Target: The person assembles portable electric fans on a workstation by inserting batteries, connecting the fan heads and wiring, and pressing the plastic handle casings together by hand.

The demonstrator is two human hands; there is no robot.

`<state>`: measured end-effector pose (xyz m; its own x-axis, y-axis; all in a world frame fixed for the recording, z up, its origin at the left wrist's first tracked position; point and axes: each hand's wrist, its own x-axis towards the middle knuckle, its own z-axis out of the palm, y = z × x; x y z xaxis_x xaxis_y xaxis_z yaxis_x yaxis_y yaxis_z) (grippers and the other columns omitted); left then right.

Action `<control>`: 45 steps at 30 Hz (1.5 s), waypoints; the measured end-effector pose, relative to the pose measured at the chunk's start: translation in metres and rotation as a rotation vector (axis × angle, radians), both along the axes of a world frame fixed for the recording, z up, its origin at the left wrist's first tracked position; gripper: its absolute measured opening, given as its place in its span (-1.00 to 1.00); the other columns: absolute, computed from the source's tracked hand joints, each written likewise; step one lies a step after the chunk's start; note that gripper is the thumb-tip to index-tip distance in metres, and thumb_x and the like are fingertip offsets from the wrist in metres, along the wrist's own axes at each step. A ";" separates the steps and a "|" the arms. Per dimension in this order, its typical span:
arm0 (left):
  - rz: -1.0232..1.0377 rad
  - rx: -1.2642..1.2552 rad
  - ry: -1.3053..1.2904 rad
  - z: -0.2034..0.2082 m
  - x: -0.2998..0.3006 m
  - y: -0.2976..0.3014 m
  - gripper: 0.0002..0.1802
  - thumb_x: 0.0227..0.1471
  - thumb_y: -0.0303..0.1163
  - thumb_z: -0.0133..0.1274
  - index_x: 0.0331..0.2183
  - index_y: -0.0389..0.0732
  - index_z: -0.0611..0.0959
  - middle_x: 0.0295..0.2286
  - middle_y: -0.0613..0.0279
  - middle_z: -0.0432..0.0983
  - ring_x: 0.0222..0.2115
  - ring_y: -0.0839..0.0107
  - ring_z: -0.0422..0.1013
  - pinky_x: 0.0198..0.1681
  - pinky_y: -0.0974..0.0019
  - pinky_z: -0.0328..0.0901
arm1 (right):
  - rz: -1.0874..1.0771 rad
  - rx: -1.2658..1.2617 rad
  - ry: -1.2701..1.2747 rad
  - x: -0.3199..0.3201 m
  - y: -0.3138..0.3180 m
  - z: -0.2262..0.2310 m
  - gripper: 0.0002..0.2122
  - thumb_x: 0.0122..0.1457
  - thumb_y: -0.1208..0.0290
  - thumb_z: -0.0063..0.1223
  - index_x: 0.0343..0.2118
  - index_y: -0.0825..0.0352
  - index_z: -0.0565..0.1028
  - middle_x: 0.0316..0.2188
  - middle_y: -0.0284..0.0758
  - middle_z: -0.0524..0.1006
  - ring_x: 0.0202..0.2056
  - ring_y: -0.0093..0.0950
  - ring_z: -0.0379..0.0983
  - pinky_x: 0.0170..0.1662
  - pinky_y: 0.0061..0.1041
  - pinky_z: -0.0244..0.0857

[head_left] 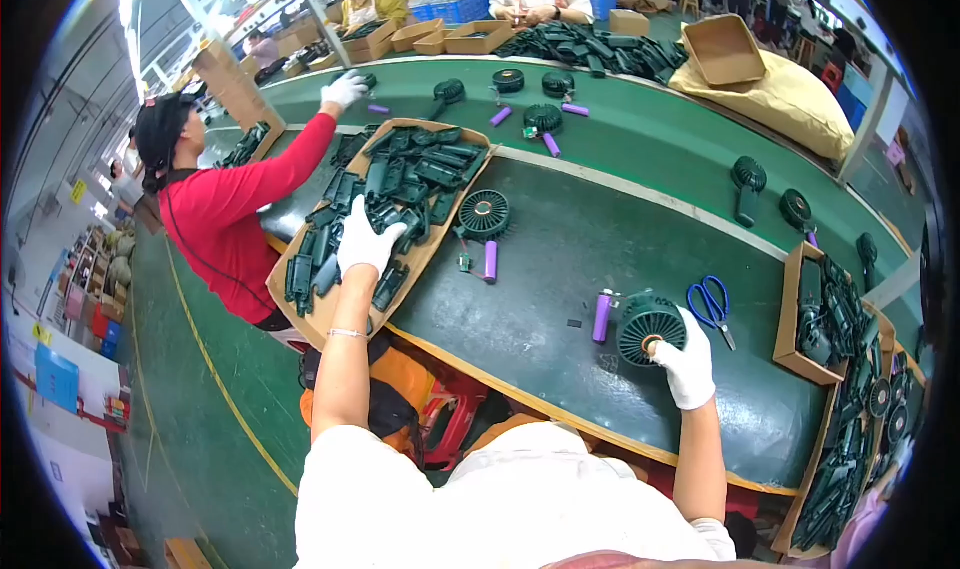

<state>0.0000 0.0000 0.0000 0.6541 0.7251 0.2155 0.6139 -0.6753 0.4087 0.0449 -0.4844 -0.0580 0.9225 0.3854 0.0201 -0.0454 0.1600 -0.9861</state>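
Note:
My right hand (pixel 688 361), in a white glove, grips a round dark green fan head (pixel 640 331) over the table, thumb on its centre. A purple cylindrical battery (pixel 602 316) hangs by wires beside that fan head. On the left, my gloved left hand (pixel 366 241) is over a cardboard box (pixel 432 252) full of dark green plastic handle shells (pixel 408 177). Its thumb and fingers are spread among the shells, and I see nothing held. Between my hands lies another fan head (pixel 485 214) with a small circuit board and a purple battery (pixel 490 262).
Blue-handled scissors (pixel 712 309) lie right of my right hand. Boxes of dark parts (pixel 822 314) line the right edge. Beyond the table, a green conveyor (pixel 620 129) carries fans and batteries. A co-worker in red (pixel 235 194) reaches toward it at left; others sit across.

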 end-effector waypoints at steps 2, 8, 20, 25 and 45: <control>-0.090 0.006 -0.072 0.014 0.001 -0.011 0.07 -0.13 -0.03 0.35 0.29 -0.21 0.20 0.16 -0.16 0.29 0.15 -0.04 0.28 0.22 0.11 0.19 | -0.071 -0.090 -0.024 -0.010 0.009 0.003 -0.53 -0.06 0.49 0.24 -0.02 0.40 0.46 -0.25 -0.36 0.56 -0.27 -0.58 0.49 -0.20 -0.63 0.39; -0.691 0.082 -0.078 -0.004 0.032 -0.153 0.03 -0.14 0.10 0.30 0.24 -0.19 0.29 0.13 -0.17 0.31 0.13 -0.05 0.29 0.20 0.10 0.21 | 0.021 0.108 0.076 0.008 -0.013 -0.004 -0.52 -0.06 0.45 0.27 -0.01 0.42 0.45 -0.25 -0.37 0.54 -0.28 -0.61 0.46 -0.22 -0.61 0.37; -0.492 0.283 -0.235 -0.032 0.067 -0.108 -0.38 0.02 -0.14 0.21 0.07 -0.20 0.49 -0.04 0.01 0.49 0.03 0.02 0.38 0.11 0.07 0.27 | -0.269 0.252 -0.230 0.024 -0.041 -0.006 -0.27 0.12 -0.16 0.18 0.15 0.39 0.36 -0.08 -0.31 0.53 -0.10 -0.48 0.50 -0.02 -0.41 0.41; -0.134 0.281 0.179 -0.041 0.038 -0.001 -0.34 0.04 -0.33 0.16 0.19 -0.02 0.39 0.00 0.03 0.49 0.01 0.00 0.41 0.08 0.01 0.31 | -0.381 0.611 0.056 0.016 -0.028 0.022 -0.26 0.14 -0.24 0.10 0.16 0.34 0.38 -0.20 -0.41 0.52 -0.30 -0.62 0.42 -0.18 -0.66 0.26; -0.181 0.498 -0.289 -0.016 0.024 0.009 -0.76 0.01 -0.29 0.21 -0.28 -0.15 0.57 -0.32 0.02 0.47 -0.26 0.00 0.46 -0.19 0.07 0.38 | -0.030 -0.168 -0.104 0.017 -0.026 0.000 -0.38 0.22 -0.18 0.03 0.03 0.38 0.49 -0.21 -0.40 0.54 -0.37 -0.70 0.42 -0.36 -0.72 0.24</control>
